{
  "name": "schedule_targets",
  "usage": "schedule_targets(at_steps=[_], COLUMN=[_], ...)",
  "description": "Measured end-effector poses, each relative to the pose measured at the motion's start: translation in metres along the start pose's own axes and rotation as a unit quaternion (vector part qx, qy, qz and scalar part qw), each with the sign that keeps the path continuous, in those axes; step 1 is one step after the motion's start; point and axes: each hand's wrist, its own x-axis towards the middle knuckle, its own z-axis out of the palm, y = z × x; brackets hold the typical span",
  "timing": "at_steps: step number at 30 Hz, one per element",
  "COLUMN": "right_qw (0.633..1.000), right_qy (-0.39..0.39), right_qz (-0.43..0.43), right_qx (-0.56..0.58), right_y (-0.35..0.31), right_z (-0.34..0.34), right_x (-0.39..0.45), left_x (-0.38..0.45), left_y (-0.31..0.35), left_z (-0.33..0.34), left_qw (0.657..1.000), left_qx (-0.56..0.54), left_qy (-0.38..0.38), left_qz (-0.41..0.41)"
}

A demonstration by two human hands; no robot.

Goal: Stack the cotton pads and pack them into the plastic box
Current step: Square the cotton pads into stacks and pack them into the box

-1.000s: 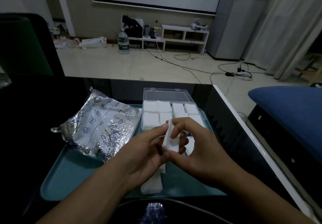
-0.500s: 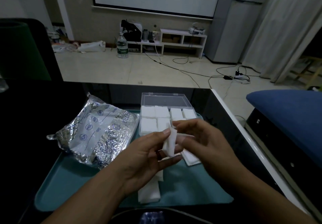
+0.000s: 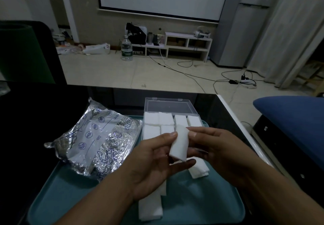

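**Squaring up a little stack of pads before it goes in the box**

Both hands are holding one small stack of cotton pads (image 3: 179,145) above the middle of the teal tray (image 3: 226,205). The left hand (image 3: 154,165) is pinching its left side and cupping underneath, the right hand (image 3: 217,153) is gripping the other side (probably lining up the edges so it slots in clean). The clear plastic box (image 3: 171,117) is sitting open at the tray's far edge, mostly filled already. Loose pads (image 3: 150,207) are lying near the tray's near edge, more pads (image 3: 199,169) under the right hand. The foil bag (image 3: 98,137) is sitting on the far left corner.
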Motion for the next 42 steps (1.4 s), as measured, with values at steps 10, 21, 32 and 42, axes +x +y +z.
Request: schedule_targets(at_steps=[10, 21, 32, 42], right_qw=[0.961, 0.88, 0.888, 0.886], right_qy=[0.099, 0.026, 0.022, 0.016], right_qz=[-0.147, -0.268, -0.276, -0.271], right_qx=[-0.211, -0.391, -0.366, -0.375], right_y=[0.009, 0.017, 0.016, 0.018], right_z=[0.008, 0.016, 0.013, 0.015], right_x=[-0.005, -0.01, -0.01, -0.012], left_x=[-0.003, -0.003, -0.006, -0.006], left_y=[-0.001, -0.001, -0.003, -0.001], left_z=[0.002, 0.003, 0.008, 0.006], left_qw=[1.0, 0.999, 0.998, 0.998], left_qx=[-0.006, -0.031, -0.056, -0.056], left_qy=[0.016, 0.021, 0.014, -0.01], left_qz=[0.001, 0.013, 0.032, 0.014])
